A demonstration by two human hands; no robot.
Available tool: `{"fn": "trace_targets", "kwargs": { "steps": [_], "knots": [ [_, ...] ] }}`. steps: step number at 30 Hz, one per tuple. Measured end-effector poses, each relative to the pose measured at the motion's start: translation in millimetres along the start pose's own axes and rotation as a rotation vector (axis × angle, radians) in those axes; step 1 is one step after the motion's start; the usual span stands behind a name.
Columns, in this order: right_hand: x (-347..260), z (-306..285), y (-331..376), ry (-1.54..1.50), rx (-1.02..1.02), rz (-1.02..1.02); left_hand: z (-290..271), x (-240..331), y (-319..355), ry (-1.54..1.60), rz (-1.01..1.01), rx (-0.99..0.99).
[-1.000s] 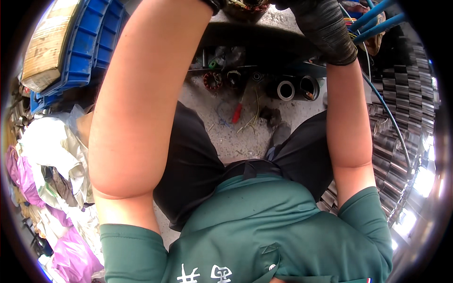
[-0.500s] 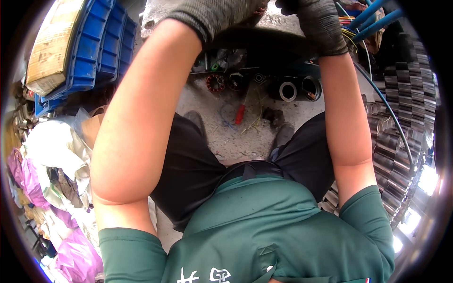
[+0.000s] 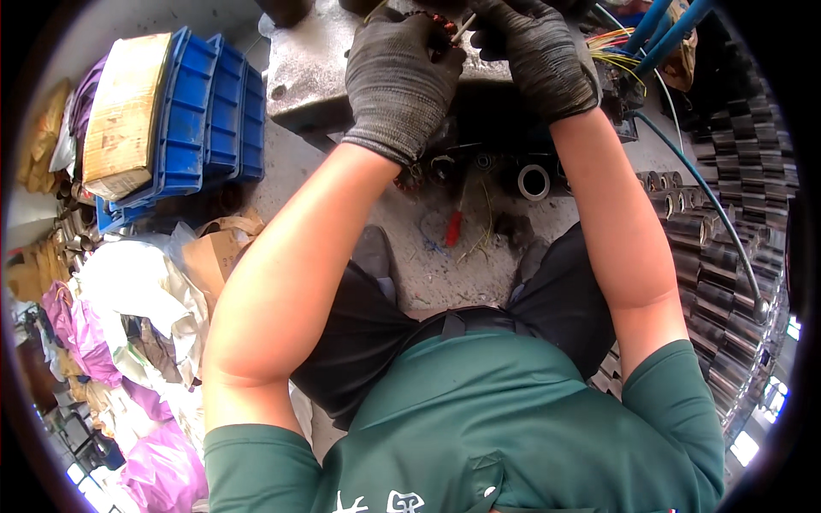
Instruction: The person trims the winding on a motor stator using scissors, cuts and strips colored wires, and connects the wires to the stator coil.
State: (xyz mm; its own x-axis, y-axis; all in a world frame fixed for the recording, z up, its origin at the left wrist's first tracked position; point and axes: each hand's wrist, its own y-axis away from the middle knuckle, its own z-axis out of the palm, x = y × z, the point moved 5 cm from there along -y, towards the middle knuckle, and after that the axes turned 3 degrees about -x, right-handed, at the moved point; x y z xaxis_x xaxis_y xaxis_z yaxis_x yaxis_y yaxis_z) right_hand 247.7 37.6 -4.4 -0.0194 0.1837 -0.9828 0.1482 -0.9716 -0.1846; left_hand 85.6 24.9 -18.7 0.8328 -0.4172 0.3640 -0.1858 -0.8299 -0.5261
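Note:
Both hands wear grey knit gloves and work at the front of a worn metal bench (image 3: 310,64). My left hand (image 3: 400,85) is closed round a small ring-shaped part with reddish-brown copper windings (image 3: 442,23); most of it is hidden by the glove. A thin pale stick (image 3: 463,30) slants up from that part towards my right hand (image 3: 540,60), whose fingers are pinched on its upper end. The tips of those fingers are partly cut off by the top edge of the view.
Stacked blue crates (image 3: 218,111) with a cardboard box (image 3: 128,111) stand left. Below the bench lie a metal ring (image 3: 534,182), a red-handled tool (image 3: 453,228) and wire scraps. Dark metal cylinders (image 3: 727,231) are piled right, with coloured wires (image 3: 617,51) near the bench. White and purple bags lie left.
The view has shifted, showing more of the bench top. My left hand now shows fully, with the copper-wound part and the pale stick visible between the hands.

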Motion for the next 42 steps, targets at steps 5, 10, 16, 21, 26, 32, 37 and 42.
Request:
{"fn": "trace_targets", "kwargs": {
  "steps": [5, 10, 16, 21, 26, 32, 37, 42],
  "knots": [
    [2, 2, 1, -0.034, 0.002, 0.018, 1, 0, 3, 0.105, -0.042, 0.045],
    [2, 6, 0, -0.059, -0.002, 0.029, 3, 3, 6, 0.092, -0.048, 0.100],
    [-2, 6, 3, -0.083, -0.003, 0.043, 5, 2, 8, 0.090, -0.034, 0.143],
    [-4, 7, 4, -0.086, -0.008, 0.050, 2, 1, 9, 0.155, -0.013, 0.100],
    [-7, 4, 5, -0.053, 0.016, 0.068, 0, -2, 7, 0.235, -0.016, 0.072],
    [11, -4, -8, 0.229, -0.007, -0.079, 0, -5, 4, 0.273, -0.009, 0.039],
    [10, -5, -13, 0.331, -0.107, -0.236, 3, -12, 5, 0.294, -0.021, 0.018],
    [8, -6, -13, 0.224, -0.170, -0.227, 6, -18, 4, 0.339, -0.095, -0.080]
  ]
}}
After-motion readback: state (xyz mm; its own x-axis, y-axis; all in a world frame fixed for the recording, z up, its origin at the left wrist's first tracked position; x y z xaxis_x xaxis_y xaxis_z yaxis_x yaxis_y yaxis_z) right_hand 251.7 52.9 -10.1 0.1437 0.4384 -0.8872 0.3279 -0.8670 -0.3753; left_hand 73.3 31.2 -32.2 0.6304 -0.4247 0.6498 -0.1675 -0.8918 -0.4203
